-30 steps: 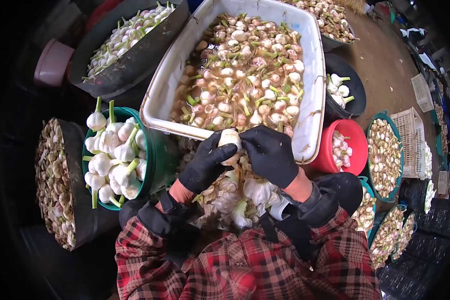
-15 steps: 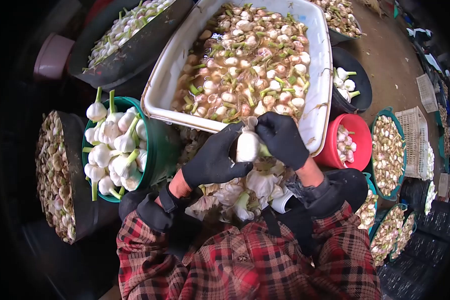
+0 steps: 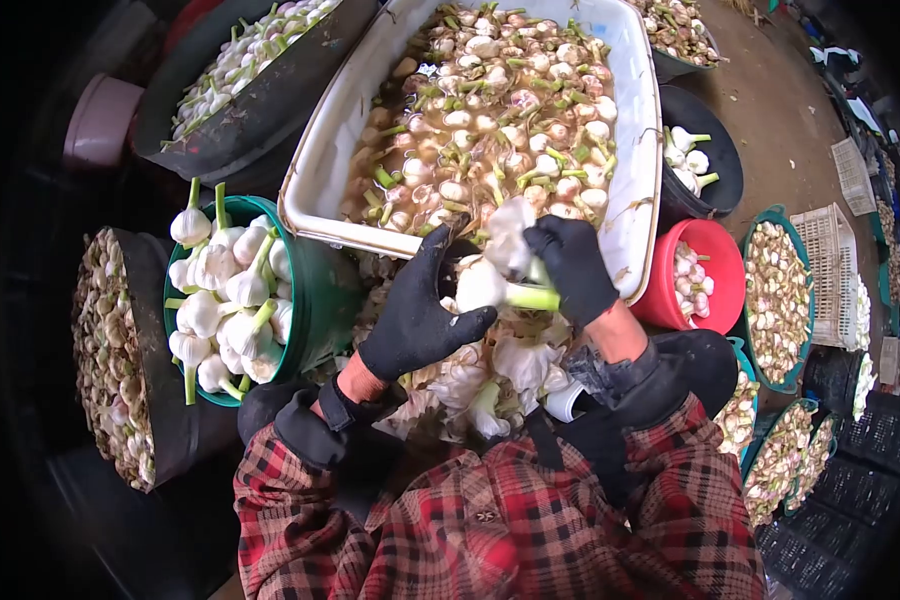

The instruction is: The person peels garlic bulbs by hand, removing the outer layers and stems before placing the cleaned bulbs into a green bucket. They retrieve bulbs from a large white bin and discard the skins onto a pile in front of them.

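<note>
White garlic bulb (image 3: 480, 286), turned sideways, green stem (image 3: 533, 297) pointing right, blurred papery skin (image 3: 511, 238) above

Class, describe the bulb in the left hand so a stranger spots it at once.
Find the big white tub of small garlic bulbs at top centre. Just below it is a black-gloved left hand. The garlic bulb it holds is smooth and white, its thick green stem pointing right, unlike the crumpled, papery heap below.

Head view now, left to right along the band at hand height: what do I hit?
Dark tub of brownish garlic → green bucket of white garlic → left hand → garlic bulb → right hand → red bucket → green-rimmed tub of garlic → cream crate.
</note>
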`<state>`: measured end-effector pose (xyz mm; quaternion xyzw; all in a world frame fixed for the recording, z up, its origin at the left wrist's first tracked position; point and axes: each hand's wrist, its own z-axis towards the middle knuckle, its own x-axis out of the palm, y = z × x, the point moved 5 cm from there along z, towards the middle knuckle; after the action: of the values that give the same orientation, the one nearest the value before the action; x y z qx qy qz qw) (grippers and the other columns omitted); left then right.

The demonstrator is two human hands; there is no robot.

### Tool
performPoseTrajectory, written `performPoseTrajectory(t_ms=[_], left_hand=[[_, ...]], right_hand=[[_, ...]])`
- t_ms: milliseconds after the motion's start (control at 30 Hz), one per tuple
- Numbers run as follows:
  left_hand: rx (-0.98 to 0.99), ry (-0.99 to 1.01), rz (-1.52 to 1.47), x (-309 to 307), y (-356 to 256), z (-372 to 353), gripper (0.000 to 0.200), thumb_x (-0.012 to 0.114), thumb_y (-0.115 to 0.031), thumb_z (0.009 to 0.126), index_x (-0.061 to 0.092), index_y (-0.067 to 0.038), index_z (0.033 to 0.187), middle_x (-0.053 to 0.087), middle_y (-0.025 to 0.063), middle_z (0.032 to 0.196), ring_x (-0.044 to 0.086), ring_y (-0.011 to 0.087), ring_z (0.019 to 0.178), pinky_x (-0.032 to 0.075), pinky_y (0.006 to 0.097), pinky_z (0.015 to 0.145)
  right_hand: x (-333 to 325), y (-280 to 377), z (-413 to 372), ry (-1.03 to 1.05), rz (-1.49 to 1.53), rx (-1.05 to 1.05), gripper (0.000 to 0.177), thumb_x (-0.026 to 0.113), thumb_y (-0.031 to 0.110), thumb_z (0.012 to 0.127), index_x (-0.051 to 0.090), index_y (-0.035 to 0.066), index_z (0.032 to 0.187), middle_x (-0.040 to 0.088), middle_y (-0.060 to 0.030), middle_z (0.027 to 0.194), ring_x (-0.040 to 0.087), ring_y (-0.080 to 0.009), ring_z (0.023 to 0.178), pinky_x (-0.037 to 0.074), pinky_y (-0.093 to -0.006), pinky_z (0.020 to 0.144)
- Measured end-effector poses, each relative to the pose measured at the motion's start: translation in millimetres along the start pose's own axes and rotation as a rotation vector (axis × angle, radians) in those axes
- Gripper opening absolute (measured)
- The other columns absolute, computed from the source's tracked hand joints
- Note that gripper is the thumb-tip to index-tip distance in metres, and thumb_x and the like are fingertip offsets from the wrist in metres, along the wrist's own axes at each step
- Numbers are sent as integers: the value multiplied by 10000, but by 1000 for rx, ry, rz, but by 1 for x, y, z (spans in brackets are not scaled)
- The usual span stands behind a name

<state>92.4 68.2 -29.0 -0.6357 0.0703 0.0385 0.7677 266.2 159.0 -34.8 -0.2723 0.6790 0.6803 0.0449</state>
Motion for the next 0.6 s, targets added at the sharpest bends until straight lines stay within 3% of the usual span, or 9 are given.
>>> performPoseTrajectory(t_ms=[33,67,133,233,333,400,467,533,600], left_hand=[[-42,56,-249,3,1,2,916,781,-191,735,223,58,1418,532,170,1226,554,190,1066,466,326,911],[-45,56,-245,3,-3,3,916,781,-191,735,223,58,1418,532,170,1226,554,190,1066,466,326,911],[-82,130,-536,6,-17,7,903,762,-159,734,230,4,1445,476,166,1318,499,228,1180,388,364,1012],[-112,48,-457,2,-12,5,887,749,-173,746,236,10,1446,448,153,1350,473,232,1219,363,373,1040],[-46,-35,-325,-6,-6,7,864,720,-95,754,212,21,1444,482,171,1297,475,227,1208,369,353,1036],[14,-75,-217,-10,-9,9,826,684,-64,743,241,25,1435,487,167,1288,479,219,1204,364,349,1041],[22,-82,-201,-7,-10,8,802,666,-50,735,267,28,1426,488,171,1296,478,221,1210,356,350,1048],[19,-90,-169,-6,-5,6,782,649,-39,743,271,28,1425,489,176,1306,480,226,1212,355,352,1049],[0,-98,-193,-7,-4,5,761,649,-45,750,291,28,1418,494,171,1308,484,227,1209,356,353,1047]], right_hand=[[-4,-1,2,-19,57,1,262,606,195,855,657,-55,794,552,-82,547,512,-158,515,398,-339,520],[-4,-1,-1,-18,62,1,262,606,195,855,657,-55,794,552,-82,547,512,-158,515,398,-339,520],[-1,-4,-4,-4,413,187,262,590,193,890,646,-64,881,589,-37,658,488,-115,567,412,-312,552],[4,6,-4,72,266,-32,267,600,211,902,639,-53,904,601,-35,704,487,-100,622,425,-295,597],[5,23,-7,155,351,-39,302,637,259,887,643,-43,875,579,-24,683,478,-88,650,425,-291,617],[7,22,-4,200,248,-38,354,693,317,842,649,-34,826,556,-11,655,452,-89,621,406,-307,579],[14,27,-11,413,-12,74,315,688,279,848,645,-28,793,532,-7,653,433,-75,639,375,-293,573],[22,12,-12,377,-20,4,336,698,276,836,625,-33,726,492,-21,599,406,-82,591,353,-317,538],[21,13,-16,153,-16,-68,380,722,306,801,592,-34,694,450,-53,521,434,-131,499,377,-370,511]])
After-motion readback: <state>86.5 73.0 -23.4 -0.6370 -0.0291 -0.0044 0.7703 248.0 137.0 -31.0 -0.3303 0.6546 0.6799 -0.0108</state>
